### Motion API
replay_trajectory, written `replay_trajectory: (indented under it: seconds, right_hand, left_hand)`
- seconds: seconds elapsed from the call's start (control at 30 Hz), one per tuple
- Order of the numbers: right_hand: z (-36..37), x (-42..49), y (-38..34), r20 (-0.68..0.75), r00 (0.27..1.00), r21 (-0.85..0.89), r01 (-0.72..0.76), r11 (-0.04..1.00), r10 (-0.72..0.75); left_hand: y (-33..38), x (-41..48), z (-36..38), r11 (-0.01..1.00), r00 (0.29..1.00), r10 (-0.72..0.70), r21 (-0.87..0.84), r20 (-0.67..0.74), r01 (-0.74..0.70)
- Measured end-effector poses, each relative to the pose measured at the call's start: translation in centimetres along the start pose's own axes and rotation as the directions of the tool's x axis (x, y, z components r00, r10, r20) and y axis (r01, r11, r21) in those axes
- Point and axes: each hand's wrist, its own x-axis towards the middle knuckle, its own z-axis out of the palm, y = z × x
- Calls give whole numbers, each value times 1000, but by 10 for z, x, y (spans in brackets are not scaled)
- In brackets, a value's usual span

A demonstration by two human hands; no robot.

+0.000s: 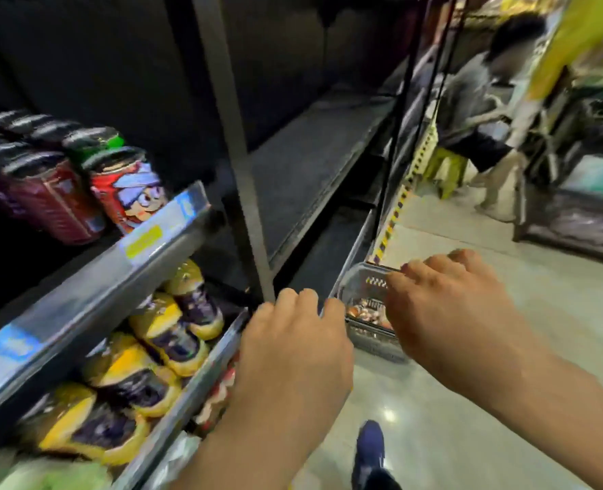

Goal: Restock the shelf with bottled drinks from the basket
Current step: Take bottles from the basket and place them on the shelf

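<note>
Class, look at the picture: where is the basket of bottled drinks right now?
In the head view, the basket sits on the floor at the foot of the shelving, centre-right, just beyond the left hand and partly hidden behind the right hand.

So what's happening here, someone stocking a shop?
Yes. A person stands at a dark metal shelf unit and reaches both bare hands toward a dark plastic basket of drinks on the pale floor. The left hand and the right hand hover in front of the basket; neither holds anything yet. The upper shelf holds cans, among them a red cartoon-print can; yellow-capped purple bottles fill the shelf below. The bay to the right is bare.
</note>
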Motion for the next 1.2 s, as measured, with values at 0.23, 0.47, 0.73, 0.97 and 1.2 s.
replay_trajectory:
  seconds: [0.23,0.47,0.73,0.97,1.2]
  right_hand:
    - [135,-20,106,348,889,-45,-301,953,297]
    - [258,44,233,670,690,-30,-345,938,275]
    - [383,97,329,808,569,47,-326,944,156]
    - [528,103,363,902,415,55,-378,924,117]
    - [708,92,345,952,303,84,-423,902,53]
  left_hand:
    - [87,104,152,995,858,96,-32,505,-92]
    - [151,247,295,995,658,60,12,750,-103]
    - [176,380,419,999,526,12,5,851,-32]
    - [164,413,564,995,410,11,32,912,-98]
    - [138,400,746,999,332,11,7,943,-53]
